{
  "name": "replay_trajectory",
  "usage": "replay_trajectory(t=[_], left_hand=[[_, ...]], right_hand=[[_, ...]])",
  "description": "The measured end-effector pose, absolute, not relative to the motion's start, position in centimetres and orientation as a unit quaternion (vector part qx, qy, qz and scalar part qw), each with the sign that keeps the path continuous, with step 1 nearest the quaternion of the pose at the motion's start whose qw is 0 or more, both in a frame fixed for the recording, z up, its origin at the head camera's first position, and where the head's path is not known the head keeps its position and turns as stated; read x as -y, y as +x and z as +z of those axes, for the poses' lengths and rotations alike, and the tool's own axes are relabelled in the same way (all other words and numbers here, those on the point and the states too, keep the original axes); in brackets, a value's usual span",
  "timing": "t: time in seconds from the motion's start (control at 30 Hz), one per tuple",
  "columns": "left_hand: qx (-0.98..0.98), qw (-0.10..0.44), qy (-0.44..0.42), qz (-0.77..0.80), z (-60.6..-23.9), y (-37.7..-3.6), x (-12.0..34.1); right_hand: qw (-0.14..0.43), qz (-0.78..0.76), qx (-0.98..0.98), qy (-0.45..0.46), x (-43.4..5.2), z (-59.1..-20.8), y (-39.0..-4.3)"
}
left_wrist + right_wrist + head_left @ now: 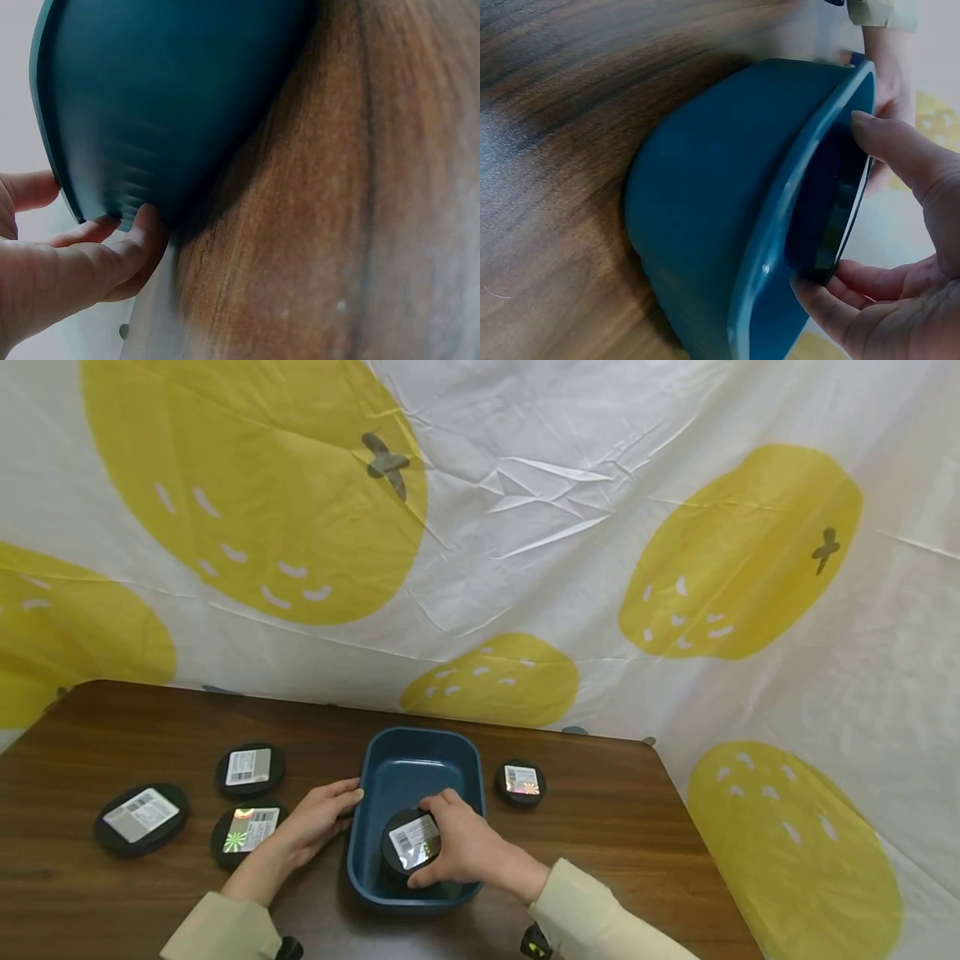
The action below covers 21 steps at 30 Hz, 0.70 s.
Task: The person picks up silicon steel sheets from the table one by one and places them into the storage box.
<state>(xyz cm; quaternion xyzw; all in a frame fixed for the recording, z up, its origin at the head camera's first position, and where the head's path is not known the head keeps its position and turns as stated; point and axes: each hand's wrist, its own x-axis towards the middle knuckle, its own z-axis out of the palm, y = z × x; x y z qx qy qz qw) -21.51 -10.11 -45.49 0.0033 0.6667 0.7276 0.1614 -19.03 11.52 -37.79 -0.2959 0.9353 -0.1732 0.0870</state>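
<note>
My right hand point(468, 843) pinches the edge of a round black puck-like container point(411, 842) between thumb and fingers. It is tilted inside the near part of a blue rectangular tub point(420, 902), its silver-and-white label facing up. The right wrist view shows the same black container point(838, 217) from its side, within the tub's rim. My left hand point(318, 820) rests its fingertips against the left side of the tub. In the left wrist view, its fingers point(139, 244) touch the tub's outer wall and rim. What the right palm faces is partly hidden.
Three similar labelled black discs lie left of the tub: a back one point(250, 770), a far-left one point(142, 818), and one point(246, 833) beside my left forearm. Another disc point(521, 782) lies to the right. A lemon-print cloth point(525, 568) hangs behind the brown wooden table point(600, 827).
</note>
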Motion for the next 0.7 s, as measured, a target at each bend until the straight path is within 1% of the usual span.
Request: replay_trajectory(t=[0.17,0.7], left_hand=[[-0.666,0.162,0.005,0.728,-45.6,-21.6,10.1],[-0.672,0.163,0.000,0.722,-45.6,-21.7,10.2]], right_hand=[[0.094,-0.171,-0.934,-0.299,-11.5,-38.4,-19.0],[0.090,-0.158,-0.937,-0.299,-11.2,-39.6,-19.0]])
